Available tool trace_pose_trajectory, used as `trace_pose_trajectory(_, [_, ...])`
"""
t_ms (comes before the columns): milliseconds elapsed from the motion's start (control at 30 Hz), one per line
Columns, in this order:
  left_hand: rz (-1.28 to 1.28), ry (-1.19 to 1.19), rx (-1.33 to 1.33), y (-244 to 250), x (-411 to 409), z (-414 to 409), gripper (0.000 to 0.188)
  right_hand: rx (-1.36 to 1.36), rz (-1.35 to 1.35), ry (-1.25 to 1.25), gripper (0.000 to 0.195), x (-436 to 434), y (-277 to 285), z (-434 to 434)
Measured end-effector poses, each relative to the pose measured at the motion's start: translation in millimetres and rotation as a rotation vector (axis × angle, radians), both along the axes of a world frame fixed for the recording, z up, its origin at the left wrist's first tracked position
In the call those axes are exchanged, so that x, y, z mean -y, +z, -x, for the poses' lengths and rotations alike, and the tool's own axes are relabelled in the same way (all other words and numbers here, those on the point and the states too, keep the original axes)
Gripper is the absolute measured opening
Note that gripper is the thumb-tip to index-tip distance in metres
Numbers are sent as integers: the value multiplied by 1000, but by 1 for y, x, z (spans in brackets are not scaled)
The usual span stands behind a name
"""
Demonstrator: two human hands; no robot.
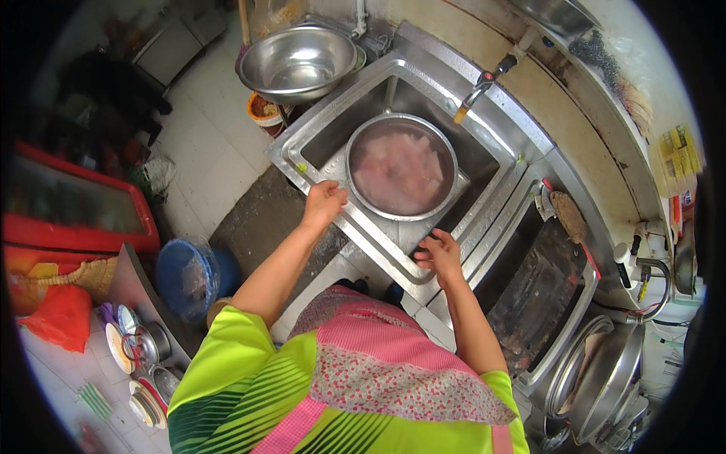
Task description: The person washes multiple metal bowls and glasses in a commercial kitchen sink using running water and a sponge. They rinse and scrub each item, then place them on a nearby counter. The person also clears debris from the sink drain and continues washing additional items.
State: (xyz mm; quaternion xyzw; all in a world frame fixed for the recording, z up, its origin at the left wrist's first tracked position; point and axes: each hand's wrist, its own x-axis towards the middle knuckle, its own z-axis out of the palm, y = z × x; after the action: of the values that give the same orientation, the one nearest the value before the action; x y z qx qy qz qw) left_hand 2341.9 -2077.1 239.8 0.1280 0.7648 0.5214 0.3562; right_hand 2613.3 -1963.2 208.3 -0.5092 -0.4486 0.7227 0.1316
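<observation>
A round stainless steel basin point(353, 190) rests inside the left-hand sink point(482, 190). Cloudy pinkish water fills it, over pale pink pieces that look like sliced meat or fish point(400, 167). My left hand point(325, 203) hovers by the sink's near left rim, fingers loosely curled with nothing seen in them. Over the sink's near right corner is my right hand point(441, 255), empty, its fingers spread and bent. Both hands are apart from the basin. A tap point(476, 93) with a yellowish nozzle points into the sink from the back wall.
A large steel bowl point(300, 59) stands beyond the sink's left end, above an orange-rimmed tub point(264, 108). The right-hand sink basin point(533, 295) looks dark and stained. Steel pans point(610, 377) lean at the lower right. A blue bucket point(181, 278) stands at left.
</observation>
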Motion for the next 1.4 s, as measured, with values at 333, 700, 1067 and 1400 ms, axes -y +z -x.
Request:
trace_pose_trajectory(333, [-55,-249,-292,-80,-67,118,42,468,116,-426,68,-33,-117,67])
trace_pose_trajectory(700, [360,-618,-605,-136,-206,146,63,783,-210,-475,64,-58,-203,62])
trace_pose_trajectory(1067, [355,-339,-287,-246,-262,182,23,828,-393,-351,24,-87,-173,78])
trace_pose_trajectory(1400, [288,-228,-294,-192,-257,167,16,619,-473,-543,15,-78,-120,68])
